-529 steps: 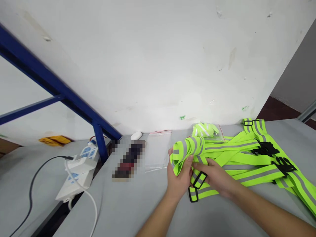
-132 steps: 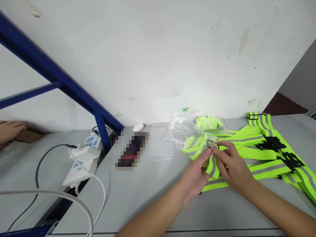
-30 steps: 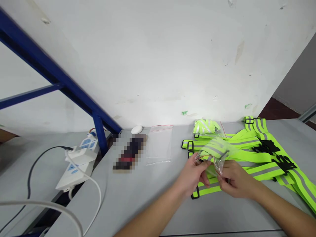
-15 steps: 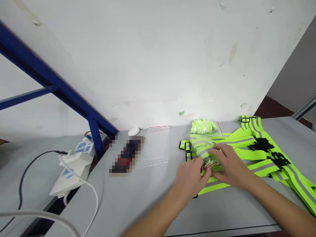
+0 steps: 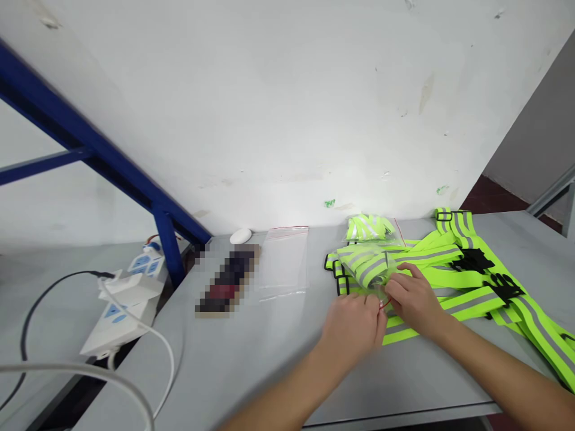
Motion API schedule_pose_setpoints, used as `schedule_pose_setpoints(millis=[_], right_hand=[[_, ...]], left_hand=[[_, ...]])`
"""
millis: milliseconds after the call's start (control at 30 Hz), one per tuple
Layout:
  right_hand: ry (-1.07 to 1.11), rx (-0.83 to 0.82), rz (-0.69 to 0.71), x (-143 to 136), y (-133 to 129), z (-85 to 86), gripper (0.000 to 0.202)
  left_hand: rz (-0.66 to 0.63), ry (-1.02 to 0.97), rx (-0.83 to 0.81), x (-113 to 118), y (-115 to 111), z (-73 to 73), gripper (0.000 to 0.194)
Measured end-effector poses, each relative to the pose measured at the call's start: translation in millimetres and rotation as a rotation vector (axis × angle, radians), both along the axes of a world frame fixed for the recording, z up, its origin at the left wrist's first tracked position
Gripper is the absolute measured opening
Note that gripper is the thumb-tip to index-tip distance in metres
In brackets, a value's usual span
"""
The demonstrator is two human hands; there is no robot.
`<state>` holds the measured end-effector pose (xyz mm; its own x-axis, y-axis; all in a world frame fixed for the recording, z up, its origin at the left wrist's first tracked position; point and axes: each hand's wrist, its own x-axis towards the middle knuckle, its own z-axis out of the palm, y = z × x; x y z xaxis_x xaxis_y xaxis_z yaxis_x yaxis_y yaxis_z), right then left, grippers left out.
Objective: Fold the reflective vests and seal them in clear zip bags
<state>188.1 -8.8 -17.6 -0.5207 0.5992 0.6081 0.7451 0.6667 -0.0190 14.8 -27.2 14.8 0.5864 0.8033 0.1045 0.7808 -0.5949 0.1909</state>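
A clear plastic bag (image 5: 366, 266) with a folded neon-yellow reflective strap inside lies over other straps. Its red-edged mouth is pinched between my left hand (image 5: 354, 326) and my right hand (image 5: 414, 299), both with fingers closed on it. Just behind it, by the wall, rests another filled bag (image 5: 371, 228). Loose neon straps (image 5: 476, 302) with grey stripes, black buckles and black joining pieces spread to the right and partly beneath my right hand.
Flat clear bags (image 5: 284, 260) lie on the grey table (image 5: 269, 359), left of the straps. Beside them are a white round object (image 5: 241, 236) and a pixelated item (image 5: 229, 281). Power strips (image 5: 135, 308), cables and a blue metal frame (image 5: 168, 245) are at the left.
Both hands have closed around the bag's mouth, and the right fingers have drawn in from over the bag. The bag has shifted slightly left. The view has moved a little.
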Motion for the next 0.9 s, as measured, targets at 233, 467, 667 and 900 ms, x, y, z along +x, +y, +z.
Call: schedule_pose_setpoints(millis=[233,467,667,900], right_hand=[[-0.143,-0.325,0.114,9.9,3.0,1.7,0.02],[-0.213,-0.381,0.094,5.8,-3.9,7.1,0.015],[-0.23,-0.432,-0.05,17.8,3.7,8.7,0.015],[-0.169,-0.508,-0.234,27.9,7.8,15.8,0.011]], left_hand=[[-0.198,-0.236,0.069,-12.6,12.3,4.7,0.045],[-0.19,-0.19,-0.118,-14.0,37.2,-9.4,0.055],[-0.087,-0.114,-0.12,-11.6,39.9,-15.3,0.061],[-0.232,-0.108,-0.172,-26.5,43.0,-10.1,0.091]])
